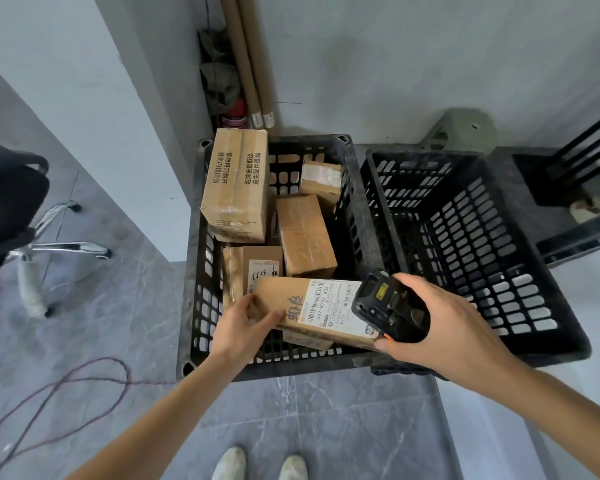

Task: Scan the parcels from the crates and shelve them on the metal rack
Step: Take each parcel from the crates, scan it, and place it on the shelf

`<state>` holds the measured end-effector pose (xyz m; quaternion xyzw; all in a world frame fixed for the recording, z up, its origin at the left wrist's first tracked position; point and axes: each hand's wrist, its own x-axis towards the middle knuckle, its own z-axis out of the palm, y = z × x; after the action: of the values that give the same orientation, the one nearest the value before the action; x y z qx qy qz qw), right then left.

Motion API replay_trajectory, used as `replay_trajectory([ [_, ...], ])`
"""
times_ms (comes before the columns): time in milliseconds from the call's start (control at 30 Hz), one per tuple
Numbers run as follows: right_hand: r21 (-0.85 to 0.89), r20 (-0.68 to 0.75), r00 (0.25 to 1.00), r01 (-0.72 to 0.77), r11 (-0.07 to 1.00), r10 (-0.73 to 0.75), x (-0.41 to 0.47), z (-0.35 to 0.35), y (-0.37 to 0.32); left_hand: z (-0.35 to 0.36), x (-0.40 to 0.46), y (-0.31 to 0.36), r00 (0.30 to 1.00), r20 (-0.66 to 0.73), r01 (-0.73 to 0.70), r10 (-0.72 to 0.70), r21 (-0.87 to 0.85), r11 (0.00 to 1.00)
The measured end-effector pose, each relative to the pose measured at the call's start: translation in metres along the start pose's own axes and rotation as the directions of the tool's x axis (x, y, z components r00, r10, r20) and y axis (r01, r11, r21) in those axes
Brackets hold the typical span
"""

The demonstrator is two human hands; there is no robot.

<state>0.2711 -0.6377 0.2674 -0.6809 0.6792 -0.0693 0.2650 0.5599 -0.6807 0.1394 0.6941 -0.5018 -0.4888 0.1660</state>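
A black plastic crate (192,306) on the floor holds several brown cardboard parcels. My left hand (245,323) grips the left end of a long parcel (291,306) at the crate's near side, its white shipping label (329,303) facing up. My right hand (440,323) holds a black handheld scanner (388,306) right over the label's right end. Further back lie a large box with printed text (236,185), a mid-size taped box (305,233), a small box (321,178) and a flat labelled parcel (253,265).
A second black crate (551,306) stands empty to the right, touching the first. An office chair base (52,247) is at the left, a cable (84,379) loops on the floor. Cardboard tubes (253,64) lean in the corner. Black rack legs (586,147) show at far right.
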Motion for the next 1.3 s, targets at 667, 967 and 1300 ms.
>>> replay_trajectory([
  [667, 0.194, -0.257, 0.966, 0.085, 0.977, -0.033, -0.031, -0.090, -0.012, -0.055, -0.021, 0.091, 0.996, -0.094, -0.048, -0.009, -0.584, 0.810],
  [967, 0.163, -0.420, 0.907, 0.111, 0.980, -0.033, -0.087, -0.193, -0.032, -0.084, -0.068, 0.204, 0.972, 0.015, -0.164, 0.234, -0.672, 0.723],
  [1300, 0.121, -0.548, 0.835, 0.006, 0.993, 0.062, -0.200, -0.280, -0.042, -0.082, -0.136, 0.311, 0.857, 0.242, -0.189, 0.454, -0.672, 0.716],
])
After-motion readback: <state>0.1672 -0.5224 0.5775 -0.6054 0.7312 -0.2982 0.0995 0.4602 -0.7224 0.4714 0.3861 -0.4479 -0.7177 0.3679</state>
